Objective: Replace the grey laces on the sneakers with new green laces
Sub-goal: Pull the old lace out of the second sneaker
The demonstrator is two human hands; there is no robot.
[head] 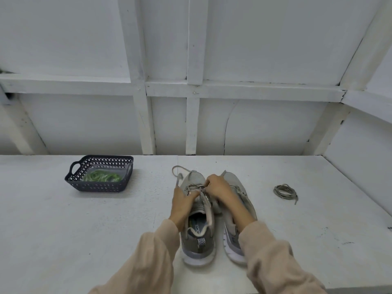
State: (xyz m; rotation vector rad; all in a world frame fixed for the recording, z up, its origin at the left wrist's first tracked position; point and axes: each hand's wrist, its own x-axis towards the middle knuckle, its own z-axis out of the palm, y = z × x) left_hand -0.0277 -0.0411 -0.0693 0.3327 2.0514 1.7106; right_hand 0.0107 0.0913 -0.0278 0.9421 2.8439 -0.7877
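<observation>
**Head view.** Two grey sneakers stand side by side on the white desk, heels toward the camera, with the left sneaker touching or just beside the right sneaker.

- **Hands:** Both work at the lacing of the left sneaker.
  - The right hand reaches across with its fingers curled, its grip closed on the grey lace at the eyelets.
  - The left hand lies along the sneaker's left side with its fingers reaching onto the tongue. Whether its grip holds the lace cannot be told.
- **Grey lace:** A loose end loops onto the desk beyond the toe.
- **Coiled grey lace:** A second, coiled grey lace lies on the desk, to the right of the sneakers and apart from them.
- **Green laces:** The green laces lie bundled in a dark perforated basket, well apart to the left.
- **Surroundings:** Beige sleeves cover both forearms, and a white panelled wall rises behind the desk.
</observation>
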